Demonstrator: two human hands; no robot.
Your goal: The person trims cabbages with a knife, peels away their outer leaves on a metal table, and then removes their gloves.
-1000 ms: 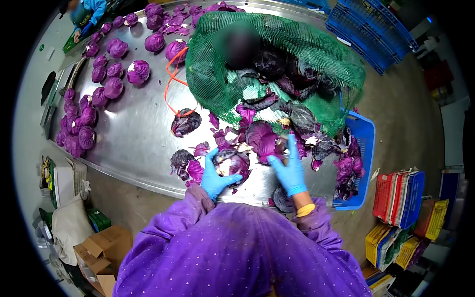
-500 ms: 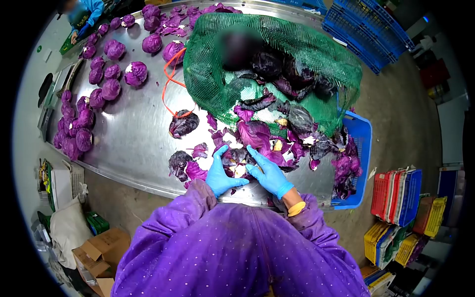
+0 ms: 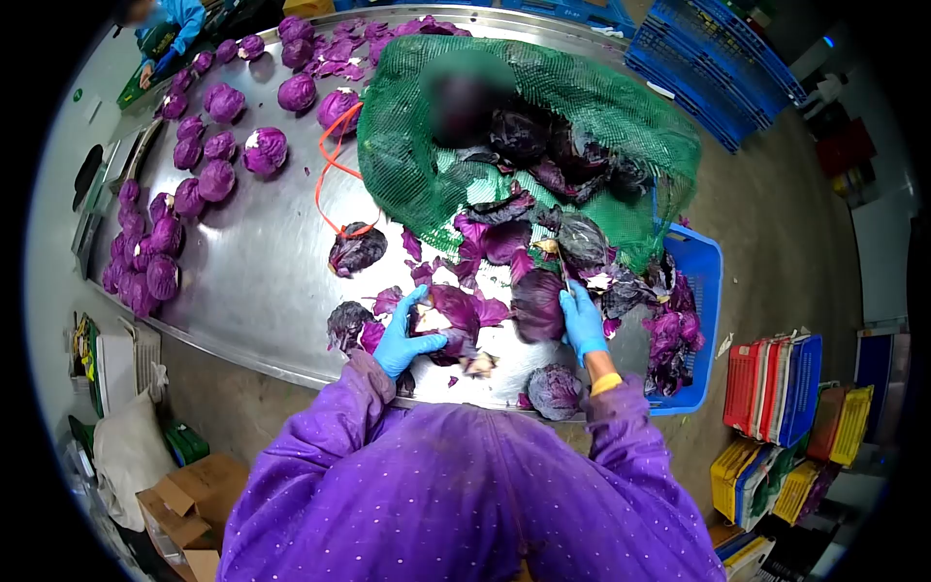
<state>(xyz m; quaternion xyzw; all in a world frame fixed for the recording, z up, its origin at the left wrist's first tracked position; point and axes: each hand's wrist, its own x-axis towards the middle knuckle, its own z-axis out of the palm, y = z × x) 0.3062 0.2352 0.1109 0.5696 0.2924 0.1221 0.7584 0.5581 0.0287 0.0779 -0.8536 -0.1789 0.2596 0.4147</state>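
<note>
My left hand (image 3: 405, 335), in a blue glove, holds the left side of a red cabbage (image 3: 458, 312), thumb spread along its near side. Pale cut parts show on this cabbage. To the right, my gloved right hand (image 3: 584, 325) grips the edge of a large dark purple cabbage leaf (image 3: 537, 305); its fingertips are partly hidden. A dark cabbage head (image 3: 556, 391) lies at the near table edge below my right hand. Another dark head (image 3: 349, 324) sits left of my left hand, among loose leaves.
A green mesh sack (image 3: 407, 107) with dark cabbages lies across the table (image 3: 262, 310), a red cord (image 3: 323, 184) beside it. Several bright purple cabbages (image 3: 216, 179) stand left. A blue crate (image 3: 706, 320) at right holds leaves. Another person's sleeve (image 3: 184, 24) shows far left.
My hands have moved apart: the right has gone right with a dark leaf, while the left stays at the cabbage. The cabbage head at the near edge has come into view.
</note>
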